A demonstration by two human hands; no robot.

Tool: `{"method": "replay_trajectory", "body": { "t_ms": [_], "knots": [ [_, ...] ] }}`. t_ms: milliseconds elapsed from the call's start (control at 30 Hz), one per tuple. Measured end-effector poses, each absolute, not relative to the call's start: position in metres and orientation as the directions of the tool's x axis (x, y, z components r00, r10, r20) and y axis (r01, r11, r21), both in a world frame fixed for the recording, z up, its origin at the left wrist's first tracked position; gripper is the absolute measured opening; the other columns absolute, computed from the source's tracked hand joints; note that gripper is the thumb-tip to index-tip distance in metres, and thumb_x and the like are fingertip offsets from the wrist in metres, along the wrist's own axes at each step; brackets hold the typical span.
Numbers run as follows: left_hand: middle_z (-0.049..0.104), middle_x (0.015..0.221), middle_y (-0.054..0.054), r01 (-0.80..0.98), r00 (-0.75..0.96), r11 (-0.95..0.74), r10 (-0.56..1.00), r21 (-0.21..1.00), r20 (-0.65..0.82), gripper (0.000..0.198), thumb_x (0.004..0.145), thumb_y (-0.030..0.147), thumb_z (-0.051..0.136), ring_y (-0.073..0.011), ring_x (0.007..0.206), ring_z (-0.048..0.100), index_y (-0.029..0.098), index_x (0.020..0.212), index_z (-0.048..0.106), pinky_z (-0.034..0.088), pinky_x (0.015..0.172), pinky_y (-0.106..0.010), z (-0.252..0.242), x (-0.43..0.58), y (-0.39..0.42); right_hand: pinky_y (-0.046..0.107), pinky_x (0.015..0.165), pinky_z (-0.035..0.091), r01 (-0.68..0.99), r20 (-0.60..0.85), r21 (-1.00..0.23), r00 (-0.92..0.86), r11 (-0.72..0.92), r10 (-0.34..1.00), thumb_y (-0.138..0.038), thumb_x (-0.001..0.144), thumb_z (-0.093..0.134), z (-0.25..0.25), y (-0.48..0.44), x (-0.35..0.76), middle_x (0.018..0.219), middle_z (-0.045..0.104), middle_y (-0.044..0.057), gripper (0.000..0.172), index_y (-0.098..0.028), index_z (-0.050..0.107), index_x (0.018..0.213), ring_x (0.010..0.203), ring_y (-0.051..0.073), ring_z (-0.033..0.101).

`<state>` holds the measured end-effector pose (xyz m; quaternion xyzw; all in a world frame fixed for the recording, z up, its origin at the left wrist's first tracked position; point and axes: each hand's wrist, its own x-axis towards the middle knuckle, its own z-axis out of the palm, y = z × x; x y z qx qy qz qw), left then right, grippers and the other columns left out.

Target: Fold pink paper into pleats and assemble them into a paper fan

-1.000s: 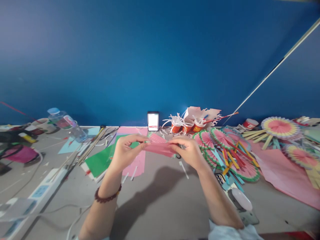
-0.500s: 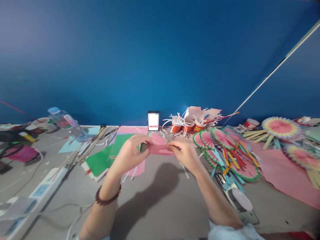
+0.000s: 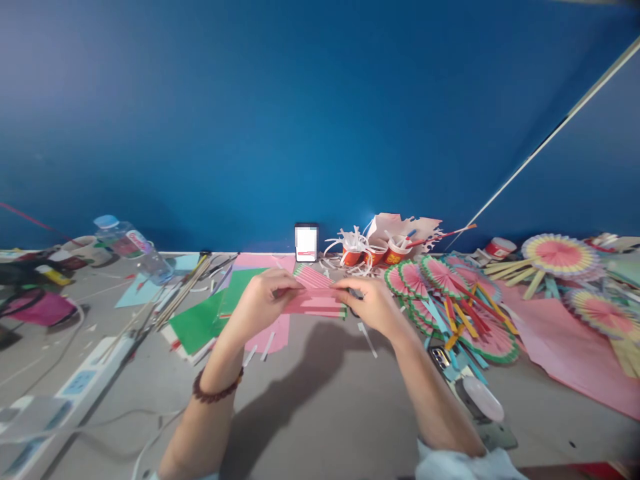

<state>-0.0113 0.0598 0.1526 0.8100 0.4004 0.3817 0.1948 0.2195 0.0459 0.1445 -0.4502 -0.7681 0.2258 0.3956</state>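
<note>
Between my hands is a pink sheet of pleated paper, held up above the table. My left hand pinches its left end between thumb and fingers, and a beaded bracelet circles that wrist. The right end is pinched the same way by my right hand. Parallel folds run across the paper, and a thin green edge shows at its lower right. Behind it, a striped pleated part in pink and white slants toward the back; whether it belongs to the same sheet I cannot tell.
Green paper lies left of my hands. Against the blue wall stand a phone and red paper cups. Folded paper fans pile up at right, near another phone. A plastic bottle and power strip are at left.
The pleated paper has tilted and opened out, so more folds and its green lower edge now show below my fingers. Both hands keep their pinch and have barely shifted.
</note>
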Motion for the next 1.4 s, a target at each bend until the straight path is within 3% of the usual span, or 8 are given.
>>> {"method": "replay_trajectory", "body": {
  "t_ms": [267,500,633,733,900,1100,1233,1400],
  "knots": [
    [0.069,0.073,-0.002,0.611,0.44,-0.556,0.83,0.564,0.341,0.019,0.081,0.011,0.053,-0.0139,0.069,0.06,0.02,0.076,0.069,0.043,0.062,-0.024,0.154,-0.01,0.055,0.023,0.064,0.047,0.559,0.394,-0.687,-0.25,0.464,0.884,-0.012,0.082,0.057,0.136,0.047,0.216,0.075,0.074,0.0,0.02,-0.022,0.074,0.081,0.066,0.015,0.067],
    [0.071,0.078,-0.003,0.66,0.435,-0.546,0.838,0.516,0.33,0.015,0.083,0.014,0.058,-0.0147,0.07,0.06,0.021,0.084,0.072,0.041,0.062,-0.023,0.149,0.013,0.048,0.021,0.06,0.045,0.575,0.365,-0.679,-0.276,0.457,0.889,-0.015,0.084,0.056,0.138,0.044,0.212,0.071,0.073,-0.001,0.02,-0.021,0.075,0.079,0.062,0.014,0.065],
    [0.069,0.073,-0.003,0.67,0.351,-0.508,0.859,0.541,0.372,0.016,0.082,0.014,0.057,-0.0133,0.065,0.058,0.019,0.078,0.072,0.04,0.057,-0.022,0.146,0.018,0.048,0.024,0.069,0.05,0.511,0.344,-0.752,-0.234,0.416,0.909,-0.022,0.082,0.062,0.14,0.045,0.214,0.086,0.075,0.002,0.016,-0.021,0.074,0.092,0.076,0.017,0.068],
    [0.071,0.074,-0.004,0.569,0.358,-0.538,0.843,0.622,0.402,0.015,0.081,0.017,0.057,-0.0139,0.066,0.061,0.018,0.078,0.072,0.044,0.058,-0.021,0.144,0.014,0.051,0.028,0.075,0.052,0.413,0.313,-0.832,-0.202,0.37,0.928,-0.028,0.079,0.066,0.14,0.048,0.218,0.098,0.074,0.005,0.027,-0.022,0.07,0.105,0.087,0.02,0.069],
    [0.071,0.075,-0.005,0.486,0.365,-0.539,0.841,0.688,0.4,0.014,0.081,0.019,0.058,-0.0147,0.068,0.064,0.018,0.077,0.071,0.048,0.06,-0.021,0.143,0.009,0.054,0.026,0.069,0.051,0.407,0.311,-0.839,-0.186,0.361,0.932,-0.031,0.082,0.062,0.14,0.051,0.222,0.074,0.072,0.001,0.015,-0.02,0.073,0.081,0.07,0.016,0.066],
    [0.07,0.085,-0.005,0.462,0.381,-0.545,0.834,0.699,0.399,0.012,0.08,0.018,0.062,-0.0143,0.074,0.064,0.018,0.089,0.069,0.049,0.063,-0.021,0.141,0.021,0.05,0.025,0.06,0.047,0.518,0.403,-0.744,-0.157,0.422,0.902,-0.029,0.083,0.062,0.14,0.044,0.213,0.065,0.07,0.0,0.016,-0.021,0.074,0.075,0.06,0.015,0.061],
    [0.069,0.081,-0.004,0.414,0.335,-0.568,0.822,0.712,0.461,0.01,0.082,0.015,0.058,-0.0135,0.073,0.062,0.018,0.084,0.067,0.047,0.063,-0.021,0.138,0.028,0.05,0.027,0.068,0.051,0.416,0.396,-0.804,-0.16,0.426,0.904,-0.032,0.084,0.061,0.141,0.043,0.21,0.079,0.074,0.002,0.018,-0.021,0.075,0.087,0.072,0.018,0.067],
    [0.068,0.08,-0.003,0.402,0.251,-0.525,0.851,0.75,0.461,0.005,0.082,0.018,0.059,-0.0128,0.071,0.06,0.018,0.082,0.064,0.048,0.061,-0.021,0.143,0.024,0.049,0.03,0.076,0.054,0.203,0.265,-0.932,-0.18,0.299,0.947,-0.037,0.085,0.058,0.145,0.048,0.215,0.1,0.073,0.006,0.028,-0.019,0.071,0.103,0.091,0.021,0.068]
  ]
}}
